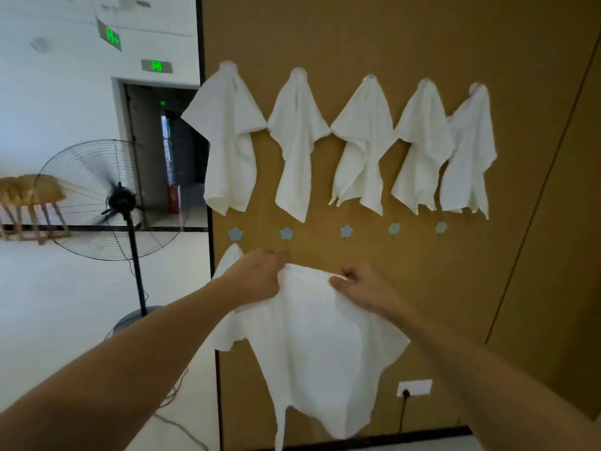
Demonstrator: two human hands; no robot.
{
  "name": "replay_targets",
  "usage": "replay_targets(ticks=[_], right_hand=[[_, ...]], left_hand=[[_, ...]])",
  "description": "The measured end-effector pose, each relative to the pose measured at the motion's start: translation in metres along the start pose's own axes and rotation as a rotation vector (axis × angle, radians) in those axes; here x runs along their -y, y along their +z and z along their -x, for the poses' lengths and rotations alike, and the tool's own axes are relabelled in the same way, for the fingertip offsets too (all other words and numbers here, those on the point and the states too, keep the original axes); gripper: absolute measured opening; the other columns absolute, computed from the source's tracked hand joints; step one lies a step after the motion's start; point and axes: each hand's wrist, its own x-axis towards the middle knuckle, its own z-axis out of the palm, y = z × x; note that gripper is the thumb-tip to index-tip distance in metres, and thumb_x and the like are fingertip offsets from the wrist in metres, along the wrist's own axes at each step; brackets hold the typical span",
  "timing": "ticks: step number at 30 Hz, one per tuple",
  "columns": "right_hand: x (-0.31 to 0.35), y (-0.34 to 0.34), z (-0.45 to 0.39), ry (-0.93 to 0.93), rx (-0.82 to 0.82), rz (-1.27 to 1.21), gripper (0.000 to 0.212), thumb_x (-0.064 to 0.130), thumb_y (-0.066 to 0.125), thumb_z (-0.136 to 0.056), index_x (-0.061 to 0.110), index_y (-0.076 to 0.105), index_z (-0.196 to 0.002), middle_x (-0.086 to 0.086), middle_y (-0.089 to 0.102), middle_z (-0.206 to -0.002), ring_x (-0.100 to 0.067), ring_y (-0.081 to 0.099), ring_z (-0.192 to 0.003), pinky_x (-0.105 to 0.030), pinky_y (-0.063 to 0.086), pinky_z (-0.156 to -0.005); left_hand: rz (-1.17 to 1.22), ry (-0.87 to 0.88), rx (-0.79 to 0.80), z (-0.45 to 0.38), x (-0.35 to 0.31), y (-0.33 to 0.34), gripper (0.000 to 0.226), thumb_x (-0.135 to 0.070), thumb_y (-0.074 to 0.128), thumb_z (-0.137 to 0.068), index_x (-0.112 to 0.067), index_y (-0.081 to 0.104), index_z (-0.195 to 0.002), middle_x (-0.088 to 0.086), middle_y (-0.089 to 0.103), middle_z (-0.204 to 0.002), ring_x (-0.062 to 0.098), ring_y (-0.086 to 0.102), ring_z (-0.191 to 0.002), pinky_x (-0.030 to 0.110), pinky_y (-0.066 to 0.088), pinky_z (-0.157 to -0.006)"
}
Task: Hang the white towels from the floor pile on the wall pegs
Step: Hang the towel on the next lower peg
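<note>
A white towel (pixel 318 346) hangs spread between my two hands in front of the brown wall panel. My left hand (pixel 257 275) grips its top edge on the left, just below the second blue flower peg (pixel 286 233). My right hand (pixel 361 288) pinches the top edge on the right. Another white towel (pixel 227 265) hangs from the first blue flower peg (pixel 235 234), partly hidden behind my left arm. Several white towels (pixel 297 141) hang on the upper row of pegs. The floor pile is out of view.
Three more blue flower pegs (pixel 394 228) in the lower row are bare. A standing fan (pixel 110 200) spins on the left, its cable trailing on the floor. A wall socket (pixel 414 387) with a plug sits low on the panel (pixel 520 157). A doorway opens at the back left.
</note>
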Motion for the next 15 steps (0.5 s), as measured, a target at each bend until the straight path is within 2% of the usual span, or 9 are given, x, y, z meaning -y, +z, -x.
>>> replay_targets(ticks=[2,4,6,8,10,12,13,15], right_hand=[[-0.014,0.014,-0.045,-0.051,-0.022,-0.004,0.027,0.033,0.063,-0.092,0.024,0.057,-0.067,0.007,0.057,-0.069,-0.006,0.053,-0.065,-0.022,0.042,-0.06],[-0.029,0.03,-0.089,-0.14,-0.061,-0.014,0.025,0.025,0.066,-0.09,0.026,0.057,-0.067,0.008,0.058,-0.067,-0.003,0.052,-0.063,-0.022,0.042,-0.062],[-0.047,0.046,-0.135,-0.199,-0.096,-0.042,0.012,0.019,0.07,-0.087,0.024,0.061,-0.079,0.01,0.062,-0.074,-0.001,0.056,-0.068,-0.018,0.045,-0.068],[-0.066,0.061,-0.181,-0.259,-0.143,-0.056,0.017,0.016,0.07,-0.085,0.028,0.058,-0.084,0.014,0.059,-0.073,0.0,0.058,-0.068,-0.014,0.046,-0.066],[-0.086,0.074,-0.228,-0.316,-0.158,-0.087,0.019,0.013,0.069,-0.086,0.03,0.062,-0.082,0.013,0.061,-0.073,-0.004,0.06,-0.071,-0.023,0.052,-0.069],[-0.104,0.088,-0.271,-0.432,-0.164,-0.05,0.012,0.01,0.069,-0.088,0.02,0.076,-0.091,0.005,0.073,-0.085,-0.013,0.067,-0.078,-0.028,0.055,-0.075],[-0.113,0.095,-0.291,-0.488,-0.169,-0.007,0.012,0.01,0.07,-0.088,0.015,0.078,-0.096,0.0,0.076,-0.088,-0.016,0.069,-0.078,-0.028,0.055,-0.074],[-0.126,0.106,-0.326,-0.566,-0.191,0.081,0.011,0.012,0.072,-0.088,0.014,0.079,-0.097,-0.005,0.075,-0.079,-0.018,0.066,-0.064,-0.026,0.053,-0.061]], left_hand=[[-0.009,-0.04,-0.015,-0.023,0.028,0.015,0.022,-0.002,0.045,-0.083,-0.02,0.052,-0.094,-0.003,0.06,-0.084,0.024,0.063,-0.085,0.03,0.049,-0.072],[-0.025,-0.079,-0.027,-0.047,0.053,0.032,0.025,-0.003,0.043,-0.084,-0.018,0.051,-0.103,0.003,0.063,-0.09,0.025,0.061,-0.085,0.033,0.05,-0.074],[-0.02,-0.127,-0.05,-0.072,0.077,0.052,0.029,-0.004,0.042,-0.087,-0.021,0.046,-0.11,0.004,0.062,-0.093,0.025,0.06,-0.085,0.035,0.051,-0.073],[-0.027,-0.154,-0.085,-0.1,0.1,0.072,0.032,-0.006,0.043,-0.09,-0.026,0.043,-0.115,0.002,0.062,-0.098,0.025,0.061,-0.087,0.035,0.052,-0.074],[-0.071,-0.178,-0.111,-0.13,0.124,0.092,0.04,-0.007,0.045,-0.091,-0.029,0.046,-0.125,0.003,0.063,-0.113,0.026,0.061,-0.099,0.034,0.051,-0.084],[-0.143,-0.224,-0.08,-0.157,0.147,0.111,0.048,-0.009,0.045,-0.094,-0.031,0.046,-0.136,0.004,0.058,-0.13,0.028,0.057,-0.113,0.035,0.045,-0.097],[-0.177,-0.25,-0.053,-0.169,0.158,0.119,0.05,-0.01,0.045,-0.095,-0.033,0.045,-0.139,0.004,0.055,-0.136,0.028,0.055,-0.117,0.036,0.044,-0.099],[-0.214,-0.294,-0.029,-0.192,0.176,0.135,0.053,-0.01,0.047,-0.096,-0.035,0.042,-0.142,0.006,0.051,-0.14,0.029,0.055,-0.118,0.036,0.044,-0.099]])
